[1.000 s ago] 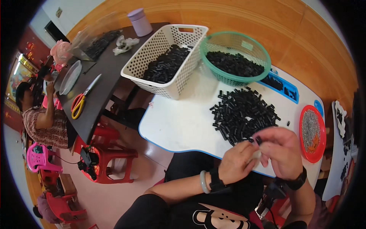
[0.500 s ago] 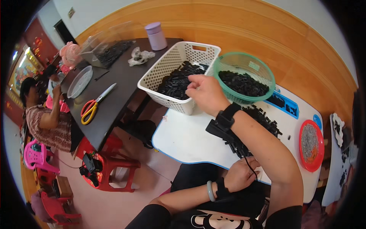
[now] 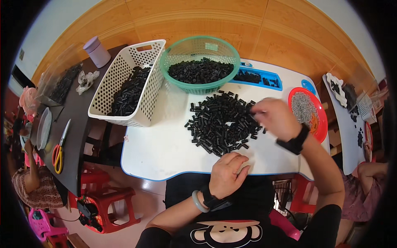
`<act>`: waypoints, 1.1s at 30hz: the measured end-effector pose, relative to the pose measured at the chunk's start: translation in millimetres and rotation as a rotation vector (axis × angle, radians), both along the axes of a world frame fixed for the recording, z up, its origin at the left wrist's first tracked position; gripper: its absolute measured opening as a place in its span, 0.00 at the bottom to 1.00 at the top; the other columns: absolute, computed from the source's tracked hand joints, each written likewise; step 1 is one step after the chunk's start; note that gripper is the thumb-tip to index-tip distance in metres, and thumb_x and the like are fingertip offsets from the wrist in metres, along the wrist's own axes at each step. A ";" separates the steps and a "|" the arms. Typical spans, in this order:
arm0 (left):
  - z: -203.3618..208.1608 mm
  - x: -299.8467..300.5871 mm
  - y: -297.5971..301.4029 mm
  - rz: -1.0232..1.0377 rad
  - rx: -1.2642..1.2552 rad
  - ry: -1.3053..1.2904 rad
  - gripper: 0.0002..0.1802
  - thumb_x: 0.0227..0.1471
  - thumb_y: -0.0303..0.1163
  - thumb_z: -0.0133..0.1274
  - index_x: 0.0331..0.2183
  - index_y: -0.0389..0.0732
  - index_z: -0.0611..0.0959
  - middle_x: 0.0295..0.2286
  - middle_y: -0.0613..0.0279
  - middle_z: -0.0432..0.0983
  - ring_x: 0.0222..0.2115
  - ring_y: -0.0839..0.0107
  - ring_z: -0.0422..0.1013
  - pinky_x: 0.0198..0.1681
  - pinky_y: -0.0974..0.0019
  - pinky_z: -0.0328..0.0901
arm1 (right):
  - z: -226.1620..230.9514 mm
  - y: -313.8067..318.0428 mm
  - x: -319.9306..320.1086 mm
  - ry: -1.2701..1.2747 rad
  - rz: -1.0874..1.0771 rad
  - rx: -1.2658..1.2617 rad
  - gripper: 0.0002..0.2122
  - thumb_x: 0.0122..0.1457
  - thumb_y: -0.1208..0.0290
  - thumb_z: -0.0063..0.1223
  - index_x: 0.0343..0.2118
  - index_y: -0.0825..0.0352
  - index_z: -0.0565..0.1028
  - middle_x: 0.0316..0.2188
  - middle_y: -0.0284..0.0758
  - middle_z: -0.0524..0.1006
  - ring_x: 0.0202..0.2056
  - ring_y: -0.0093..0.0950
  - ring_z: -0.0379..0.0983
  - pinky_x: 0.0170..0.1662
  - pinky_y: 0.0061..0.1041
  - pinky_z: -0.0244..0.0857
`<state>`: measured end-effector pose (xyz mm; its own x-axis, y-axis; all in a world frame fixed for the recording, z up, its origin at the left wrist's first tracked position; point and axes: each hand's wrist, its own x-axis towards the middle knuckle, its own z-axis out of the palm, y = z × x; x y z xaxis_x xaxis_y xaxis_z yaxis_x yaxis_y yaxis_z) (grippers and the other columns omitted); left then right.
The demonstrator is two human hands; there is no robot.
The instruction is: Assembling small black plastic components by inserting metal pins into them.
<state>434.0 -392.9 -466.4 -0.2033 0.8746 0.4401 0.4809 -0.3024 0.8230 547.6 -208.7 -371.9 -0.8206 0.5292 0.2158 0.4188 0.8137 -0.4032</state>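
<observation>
A heap of short black plastic tubes (image 3: 219, 124) lies in the middle of the white table (image 3: 165, 153). At the heap's right edge is my right hand (image 3: 276, 118), its fingers bent toward the tubes and smeared by motion. Whether it grips anything does not show. My left hand (image 3: 226, 175) rests at the table's near edge, just below the heap, thumb and fingers apart, nothing visible in it. Behind the heap stands a green colander basket (image 3: 202, 87) of black pieces. To its left, a white perforated basket (image 3: 152, 93) holds more tubes.
A blue tray (image 3: 271, 76) with black pieces is set at the table's back. At right, a red plate (image 3: 321, 128) holds small silvery pieces. The dark table (image 3: 80, 144) bears scissors (image 3: 60, 149) and a lilac flask (image 3: 97, 53). People sit at both sides.
My view has turned to the right. My right hand has gone from above the white basket to the right edge of the heap. My left hand stays near the table edge.
</observation>
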 end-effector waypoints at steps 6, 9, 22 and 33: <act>2.8 7.2 4.9 0.015 0.000 0.086 0.09 0.41 0.24 0.60 0.30 0.36 0.80 0.25 0.56 0.74 0.26 0.59 0.72 0.28 0.65 0.66 | -9.8 48.7 71.6 -0.420 -0.166 0.174 0.10 0.45 0.77 0.52 0.33 0.67 0.77 0.32 0.43 0.75 0.36 0.43 0.72 0.41 0.40 0.66; 1.1 9.2 4.0 0.001 -0.014 0.090 0.09 0.40 0.25 0.59 0.29 0.37 0.79 0.27 0.57 0.74 0.27 0.57 0.71 0.29 0.62 0.67 | -24.5 50.8 73.3 -0.484 -0.114 0.224 0.07 0.45 0.79 0.51 0.30 0.67 0.76 0.31 0.44 0.75 0.36 0.44 0.72 0.40 0.40 0.66; 3.1 10.0 5.3 0.012 -0.028 0.083 0.08 0.40 0.23 0.59 0.29 0.37 0.80 0.25 0.57 0.74 0.25 0.59 0.71 0.27 0.63 0.66 | -21.8 28.3 73.0 -0.157 -0.092 -0.205 0.05 0.46 0.81 0.51 0.28 0.69 0.74 0.24 0.40 0.76 0.25 0.35 0.74 0.29 0.29 0.69; 35.4 8.6 -1.3 -0.099 0.010 -0.210 0.11 0.48 0.20 0.55 0.37 0.33 0.78 0.29 0.57 0.72 0.26 0.71 0.70 0.28 0.73 0.66 | 1.3 -58.1 72.2 0.646 0.057 -1.410 0.08 0.48 0.84 0.54 0.33 0.72 0.70 0.27 0.40 0.76 0.24 0.24 0.73 0.27 0.20 0.69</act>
<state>442.6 -394.2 -431.0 -0.2046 0.8906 0.4061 0.2667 -0.3484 0.8986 619.8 -266.8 -370.6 -0.8130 0.5737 -0.1000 -0.1396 -0.3587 -0.9230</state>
